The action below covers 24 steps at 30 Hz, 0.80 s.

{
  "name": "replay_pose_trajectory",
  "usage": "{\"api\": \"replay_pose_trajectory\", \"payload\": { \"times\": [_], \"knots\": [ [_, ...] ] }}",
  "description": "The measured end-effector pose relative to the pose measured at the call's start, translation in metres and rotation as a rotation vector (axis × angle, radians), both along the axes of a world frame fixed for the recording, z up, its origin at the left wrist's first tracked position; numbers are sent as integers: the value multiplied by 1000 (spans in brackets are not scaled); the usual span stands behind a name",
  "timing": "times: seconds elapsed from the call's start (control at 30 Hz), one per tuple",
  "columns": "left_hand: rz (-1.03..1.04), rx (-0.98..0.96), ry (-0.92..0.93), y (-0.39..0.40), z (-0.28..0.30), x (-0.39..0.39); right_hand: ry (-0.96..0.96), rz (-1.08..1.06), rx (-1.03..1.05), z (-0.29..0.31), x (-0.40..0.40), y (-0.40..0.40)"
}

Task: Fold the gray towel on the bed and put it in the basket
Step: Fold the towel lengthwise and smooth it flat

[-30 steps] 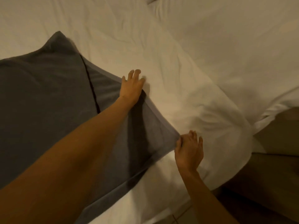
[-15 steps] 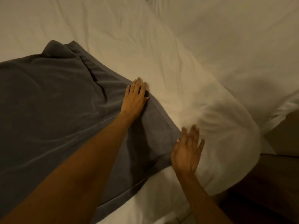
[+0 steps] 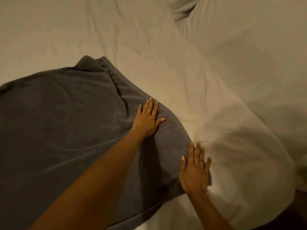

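Note:
The gray towel lies spread over the left half of the white bed, doubled over, with a loose fold near its far corner. My left hand rests flat on the towel close to its right edge, fingers spread. My right hand lies flat on the towel's near right corner, fingers straight, half over the sheet. Neither hand grips the cloth. No basket is in view.
A rumpled white duvet covers the bed's right side, with a pillow at the top. The bed's corner drops off at the right, and dark floor shows below it.
Both hands let go of the towel's right edge and now lie flat on it. The towel has settled flatter, and the view has shifted so the towel sits lower in frame.

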<state>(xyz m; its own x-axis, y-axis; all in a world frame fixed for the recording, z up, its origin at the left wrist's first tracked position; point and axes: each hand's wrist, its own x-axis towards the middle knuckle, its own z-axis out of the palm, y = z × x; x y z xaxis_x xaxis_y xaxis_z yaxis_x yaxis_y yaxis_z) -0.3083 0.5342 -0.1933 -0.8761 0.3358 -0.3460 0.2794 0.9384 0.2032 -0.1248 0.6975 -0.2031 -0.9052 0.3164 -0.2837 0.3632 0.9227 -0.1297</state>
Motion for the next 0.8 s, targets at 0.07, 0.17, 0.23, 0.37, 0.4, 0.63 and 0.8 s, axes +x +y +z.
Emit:
{"api": "replay_pose_trajectory", "payload": {
  "times": [0.07,0.17,0.23,0.37,0.4,0.63,0.8],
  "knots": [
    [-12,5,34,-12,8,-8,16,-8,-28,6,-11,-6],
    [3,-38,83,-39,25,-31,50,10,-33,15,-46,-20],
    [23,-74,95,-61,36,-48,74,60,-40,19,-75,-31],
    [42,-134,134,-102,44,-89,138,190,-97,22,-140,-57],
    [46,-149,147,-112,44,-100,152,211,-105,22,-155,-65],
    [32,-228,181,-147,32,-170,159,276,-196,1,-248,-107],
    [44,-346,85,-172,5,-210,237,256,-202,-20,-288,-130]
  ]
}}
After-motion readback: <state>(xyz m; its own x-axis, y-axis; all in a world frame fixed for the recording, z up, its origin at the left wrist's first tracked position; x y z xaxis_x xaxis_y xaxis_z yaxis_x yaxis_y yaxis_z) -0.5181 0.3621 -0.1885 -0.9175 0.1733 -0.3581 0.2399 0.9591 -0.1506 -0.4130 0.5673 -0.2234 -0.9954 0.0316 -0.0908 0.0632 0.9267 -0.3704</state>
